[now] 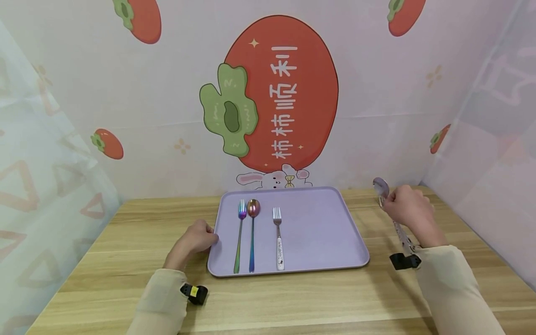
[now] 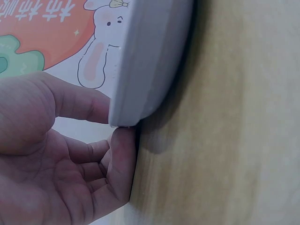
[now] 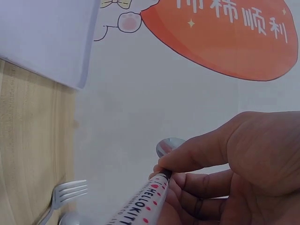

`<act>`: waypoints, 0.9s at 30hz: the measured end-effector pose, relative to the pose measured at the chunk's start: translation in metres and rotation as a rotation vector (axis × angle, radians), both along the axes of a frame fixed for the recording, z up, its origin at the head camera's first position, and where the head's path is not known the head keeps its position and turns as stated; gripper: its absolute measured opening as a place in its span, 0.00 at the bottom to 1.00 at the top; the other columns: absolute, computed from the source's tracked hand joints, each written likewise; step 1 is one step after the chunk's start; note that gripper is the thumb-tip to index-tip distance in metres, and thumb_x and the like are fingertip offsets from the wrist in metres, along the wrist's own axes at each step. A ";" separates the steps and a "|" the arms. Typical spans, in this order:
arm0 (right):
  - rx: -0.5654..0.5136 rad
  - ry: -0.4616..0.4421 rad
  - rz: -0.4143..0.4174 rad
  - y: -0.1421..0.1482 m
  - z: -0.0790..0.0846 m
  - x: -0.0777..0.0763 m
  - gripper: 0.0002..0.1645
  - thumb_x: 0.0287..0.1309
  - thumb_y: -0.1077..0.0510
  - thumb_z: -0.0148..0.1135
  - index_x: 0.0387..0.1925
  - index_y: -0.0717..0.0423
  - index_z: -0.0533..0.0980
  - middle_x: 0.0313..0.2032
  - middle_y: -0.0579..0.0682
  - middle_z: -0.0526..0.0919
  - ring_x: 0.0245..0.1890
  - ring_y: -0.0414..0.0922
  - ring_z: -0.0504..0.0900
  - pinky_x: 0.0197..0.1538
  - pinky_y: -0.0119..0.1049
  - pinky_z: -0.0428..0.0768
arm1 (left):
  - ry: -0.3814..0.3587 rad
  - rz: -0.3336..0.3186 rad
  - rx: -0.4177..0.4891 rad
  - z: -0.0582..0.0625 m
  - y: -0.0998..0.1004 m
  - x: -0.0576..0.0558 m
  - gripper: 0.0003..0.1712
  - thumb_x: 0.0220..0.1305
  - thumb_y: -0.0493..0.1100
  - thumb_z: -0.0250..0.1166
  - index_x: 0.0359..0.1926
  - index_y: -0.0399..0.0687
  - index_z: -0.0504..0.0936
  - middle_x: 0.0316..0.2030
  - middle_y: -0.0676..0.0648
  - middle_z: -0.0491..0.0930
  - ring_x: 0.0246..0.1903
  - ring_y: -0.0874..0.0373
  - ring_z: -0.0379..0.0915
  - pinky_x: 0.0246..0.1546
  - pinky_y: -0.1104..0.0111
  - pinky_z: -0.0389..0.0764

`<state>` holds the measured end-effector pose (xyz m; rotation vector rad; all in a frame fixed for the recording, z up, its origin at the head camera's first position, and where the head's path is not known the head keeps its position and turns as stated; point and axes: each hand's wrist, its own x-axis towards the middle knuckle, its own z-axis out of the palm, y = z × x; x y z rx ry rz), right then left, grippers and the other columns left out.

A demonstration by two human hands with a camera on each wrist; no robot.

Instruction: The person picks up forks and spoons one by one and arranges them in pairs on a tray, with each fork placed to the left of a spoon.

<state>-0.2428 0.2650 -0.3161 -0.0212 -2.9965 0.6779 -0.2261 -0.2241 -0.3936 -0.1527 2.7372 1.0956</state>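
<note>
My left hand (image 1: 194, 239) pinches the left edge of a lilac tray (image 1: 322, 228), thumb and fingers about its rim in the left wrist view. On the tray's left half lie a rainbow-coloured fork (image 1: 242, 211), a matching spoon (image 1: 253, 209) and a fork with a white patterned handle (image 1: 280, 253). Right of the tray, my right hand (image 1: 410, 209) pinches a metal spoon (image 3: 169, 146) near its neck, raised off the table. Its white handle carries red dots and lettering. Another fork (image 3: 70, 191) and part of a spoon (image 3: 70, 219) show below it in the right wrist view.
The wooden table (image 1: 293, 302) runs up to a backdrop (image 1: 167, 93) printed with persimmons and a rabbit. Backdrop sheets also stand at the left and right sides. A small black device (image 1: 194, 293) is strapped to each wrist.
</note>
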 end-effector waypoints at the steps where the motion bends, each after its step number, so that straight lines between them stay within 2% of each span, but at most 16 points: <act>1: 0.000 0.001 -0.001 0.000 0.000 0.000 0.21 0.57 0.60 0.47 0.11 0.45 0.59 0.13 0.42 0.56 0.17 0.41 0.51 0.21 0.35 0.53 | 0.002 -0.003 -0.001 0.000 0.000 0.000 0.15 0.59 0.33 0.58 0.17 0.46 0.67 0.17 0.50 0.65 0.20 0.57 0.65 0.22 0.68 0.66; 14: 0.028 0.029 0.001 -0.005 -0.002 0.000 0.23 0.61 0.58 0.47 0.10 0.45 0.59 0.12 0.42 0.58 0.17 0.42 0.55 0.20 0.37 0.55 | -0.006 0.004 -0.010 -0.001 -0.001 -0.001 0.14 0.59 0.33 0.58 0.19 0.45 0.67 0.18 0.49 0.65 0.20 0.57 0.64 0.22 0.68 0.65; 23: 0.025 0.060 0.014 -0.012 -0.003 0.000 0.22 0.58 0.61 0.47 0.10 0.45 0.59 0.11 0.42 0.58 0.16 0.42 0.55 0.19 0.36 0.55 | -0.004 0.003 -0.011 0.001 -0.002 0.000 0.14 0.58 0.33 0.58 0.18 0.46 0.67 0.17 0.49 0.66 0.20 0.57 0.64 0.22 0.68 0.66; 27: 0.024 0.040 0.037 -0.017 -0.005 0.000 0.21 0.58 0.61 0.47 0.11 0.46 0.60 0.12 0.42 0.57 0.16 0.41 0.54 0.19 0.35 0.54 | -0.006 0.008 -0.004 0.000 -0.001 0.000 0.16 0.58 0.32 0.58 0.17 0.46 0.67 0.17 0.50 0.66 0.20 0.58 0.64 0.22 0.68 0.66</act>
